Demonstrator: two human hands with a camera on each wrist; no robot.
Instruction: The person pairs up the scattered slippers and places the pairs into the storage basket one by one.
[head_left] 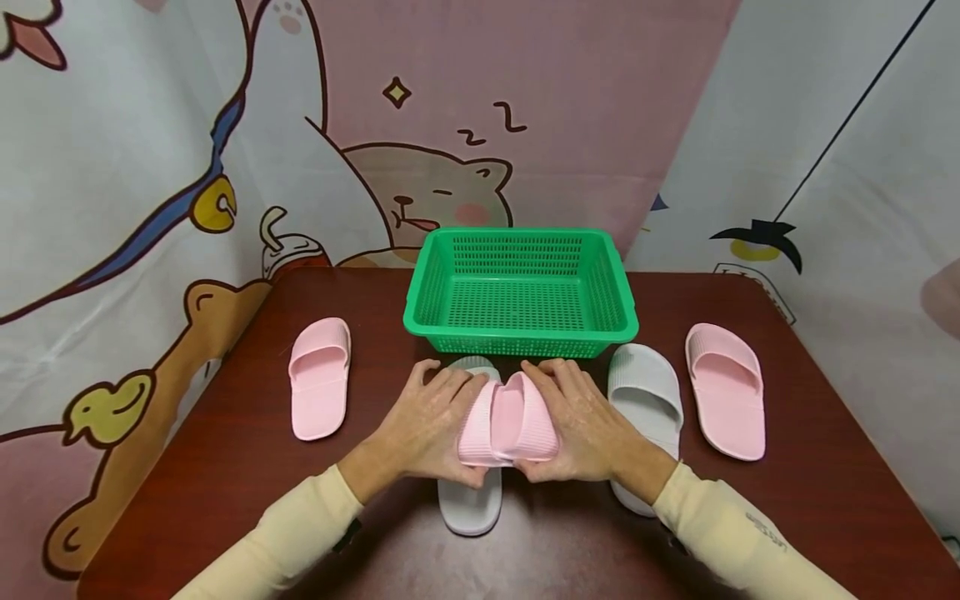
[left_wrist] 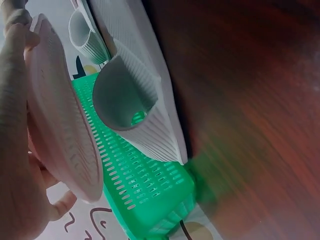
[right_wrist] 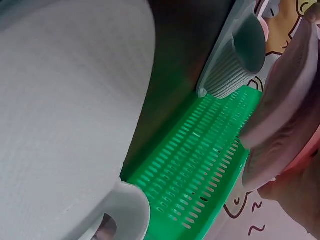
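Note:
Both hands are raised over the table's middle with a pair of pink slippers between them. My left hand (head_left: 435,417) grips the left pink slipper (head_left: 476,429), fingers over its top and thumb below. My right hand (head_left: 581,421) holds the right pink slipper (head_left: 538,425) the same way. The two slippers are close together, and their soles (right_wrist: 280,105) show side by side in the right wrist view. Beneath the hands lies a white slipper (head_left: 470,508), partly covered by them. Another white slipper (head_left: 647,375) lies by the right forearm, which hides part of it.
A green plastic basket (head_left: 521,340) with slotted walls stands at the table's back, with nothing in it. One pink slipper (head_left: 318,400) lies at the left and another pink slipper (head_left: 731,408) at the right. A cartoon-printed cloth (head_left: 570,100) hangs behind the brown table (head_left: 225,483).

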